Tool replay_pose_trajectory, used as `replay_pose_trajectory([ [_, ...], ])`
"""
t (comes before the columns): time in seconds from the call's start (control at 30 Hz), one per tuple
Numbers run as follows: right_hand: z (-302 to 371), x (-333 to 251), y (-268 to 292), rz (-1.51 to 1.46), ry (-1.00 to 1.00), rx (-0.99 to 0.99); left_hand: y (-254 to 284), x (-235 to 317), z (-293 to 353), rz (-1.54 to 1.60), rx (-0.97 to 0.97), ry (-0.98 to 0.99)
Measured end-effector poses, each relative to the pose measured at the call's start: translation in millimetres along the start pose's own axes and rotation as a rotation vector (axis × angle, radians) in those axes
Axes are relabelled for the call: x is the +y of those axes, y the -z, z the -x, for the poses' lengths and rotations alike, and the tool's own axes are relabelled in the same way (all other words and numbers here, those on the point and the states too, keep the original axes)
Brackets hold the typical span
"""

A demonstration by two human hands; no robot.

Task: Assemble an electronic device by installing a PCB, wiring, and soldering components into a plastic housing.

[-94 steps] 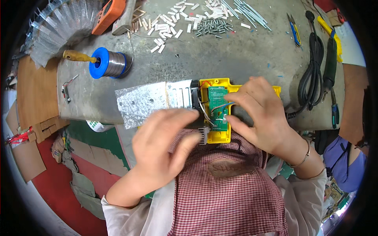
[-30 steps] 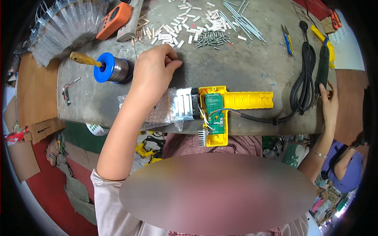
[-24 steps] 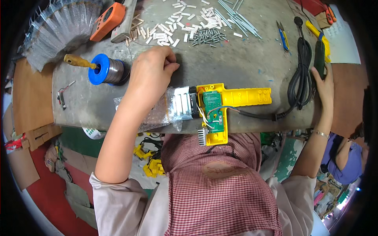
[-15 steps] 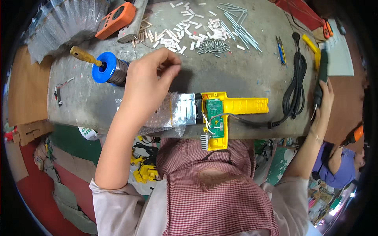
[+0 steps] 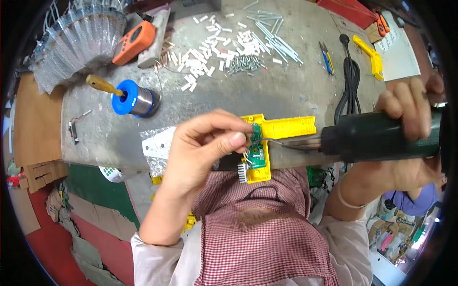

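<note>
In front of me lies a yellow plastic housing half (image 5: 288, 127), its handle pointing right. It holds a green circuit board (image 5: 258, 159) with thin wires; a silver finned heat sink (image 5: 243, 173) sits at its lower left. My left hand (image 5: 202, 148) is over the board's left side, thumb and index finger pinched together; what they hold is hidden. My right hand (image 5: 405, 105) grips a thick dark green cylindrical tool (image 5: 381, 136) with a black collar. Its metal nose (image 5: 307, 141) points left toward the board and appears above the housing's handle end. Bubble wrap (image 5: 155, 148) shows behind my left wrist.
Left, a blue solder spool (image 5: 128, 97) carries a wooden-handled tool (image 5: 102, 85). White pieces (image 5: 205, 52), screws (image 5: 245, 64) and long rods (image 5: 276, 38) lie scattered behind. Right are blue-handled cutters (image 5: 327, 61), a coiled black cord (image 5: 350, 90) and a yellow part (image 5: 372, 55). An orange meter (image 5: 135, 43) stands back left.
My left hand has come down from near the loose pieces to the circuit board. The right hand has brought the dark green tool from the table's right edge up and inward. The view has shifted slightly.
</note>
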State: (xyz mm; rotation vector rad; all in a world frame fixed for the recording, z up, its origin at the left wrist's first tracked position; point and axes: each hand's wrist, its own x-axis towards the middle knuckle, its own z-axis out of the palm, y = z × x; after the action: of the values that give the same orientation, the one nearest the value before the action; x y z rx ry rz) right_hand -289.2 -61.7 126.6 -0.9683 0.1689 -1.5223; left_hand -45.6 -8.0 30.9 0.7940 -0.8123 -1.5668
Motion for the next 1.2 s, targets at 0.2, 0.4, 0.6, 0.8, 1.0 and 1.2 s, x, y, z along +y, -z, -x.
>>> replay_pose_trajectory([
  [0.2, 7.3, 34.7, -21.0, -0.068, 0.065, 0.002, 4.7, -11.8, 9.6, 0.343, 0.061, 0.14],
  [0.4, 7.3, 43.5, -25.6, -0.099, 0.107, 0.01, 5.2, -16.2, 11.1, 0.486, 0.015, 0.104],
  [0.6, 8.2, 42.6, -23.7, -0.108, 0.105, 0.001, -1.8, -16.0, 13.8, 0.419, 0.051, 0.014],
  [0.8, 9.8, 41.7, -19.5, -0.152, 0.072, 0.004, -10.0, -16.4, 15.7, 0.407, 0.104, -0.019],
  [1.0, 11.0, 37.9, -15.1, -0.188, 0.069, 0.051, -20.9, -16.9, 15.7, 0.093, 0.192, -0.241],
  [1.2, 15.4, 36.1, -6.3, -0.206, 0.085, 0.085, -23.4, -17.5, 20.6, -0.159, 0.153, -0.277],
])
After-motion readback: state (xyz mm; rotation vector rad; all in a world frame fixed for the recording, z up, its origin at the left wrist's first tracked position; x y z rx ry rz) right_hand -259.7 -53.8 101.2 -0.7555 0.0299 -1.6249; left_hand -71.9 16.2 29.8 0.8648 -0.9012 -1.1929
